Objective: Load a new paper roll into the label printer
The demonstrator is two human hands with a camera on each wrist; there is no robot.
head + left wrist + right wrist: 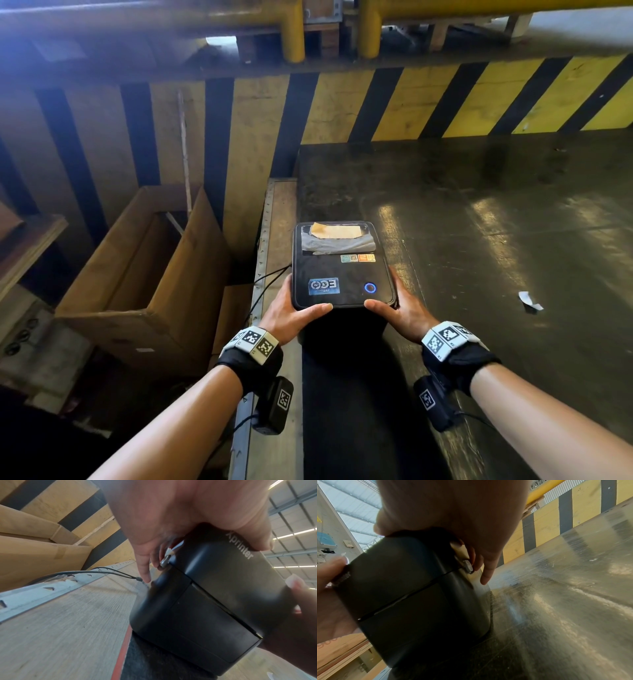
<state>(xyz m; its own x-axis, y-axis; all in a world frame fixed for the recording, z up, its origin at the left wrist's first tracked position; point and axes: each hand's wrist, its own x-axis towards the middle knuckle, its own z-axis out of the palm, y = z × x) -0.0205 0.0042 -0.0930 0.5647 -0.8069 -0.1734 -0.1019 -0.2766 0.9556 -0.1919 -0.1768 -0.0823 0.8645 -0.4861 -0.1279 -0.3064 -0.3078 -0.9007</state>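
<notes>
Both hands, left hand at nine o'clock, right hand at three, clamp curled fingers on the rigid, smooth black plastic label printer; its side latches look like the best hold.

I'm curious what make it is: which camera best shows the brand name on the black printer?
The left wrist view: white lettering "Xprinter" runs along the label printer front. The head view shows only its top with stickers; the right wrist view shows a dark, unmarked front.
</notes>
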